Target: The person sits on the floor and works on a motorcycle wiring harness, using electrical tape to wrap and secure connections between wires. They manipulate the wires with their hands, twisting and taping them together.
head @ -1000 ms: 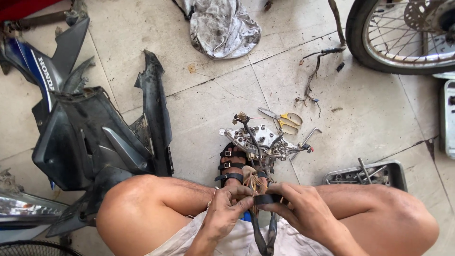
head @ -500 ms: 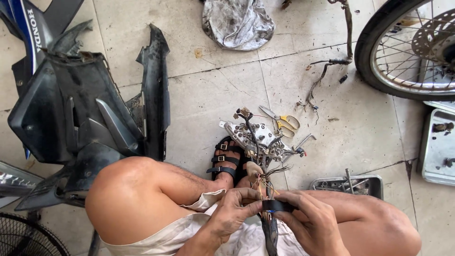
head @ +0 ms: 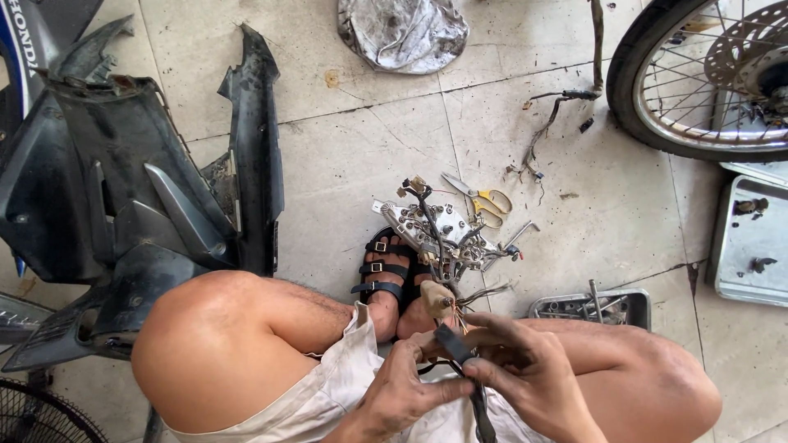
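At the bottom centre of the frame, a seated person's left hand (head: pixel 410 390) and right hand (head: pixel 525 377) close together on a black-wrapped wiring harness (head: pixel 460 361), fingers pinched around a dark strip of tape or sleeve at its upper end while the bundle's tail hangs down between the knees. Loose coloured wire ends (head: pixel 464 316) show bare just above the grip, which suggests the wrapping or stripping is only partly done; how much of the run is finished cannot be told, since the lower part leaves the frame. Just above the hands, by the person's sandalled foot (head: pixel 382 275), lies a pale metal instrument backing plate (head: pixel 435 226) with cables and connectors sprouting from it, seemingly not yet refitted. Yellow-handled scissors (head: pixel 484 198) lie beside it on the tiled floor (head: pixel 345 164), and a small metal tray of fasteners (head: pixel 591 308) sits at the right knee. Further out, dark motorcycle body panels (head: pixel 139 189) fill the left of the frame, a spoked wheel (head: pixel 706 78) the upper right, and a crumpled silver cover (head: pixel 402 33) the top centre, so reassembly appears a long way off.
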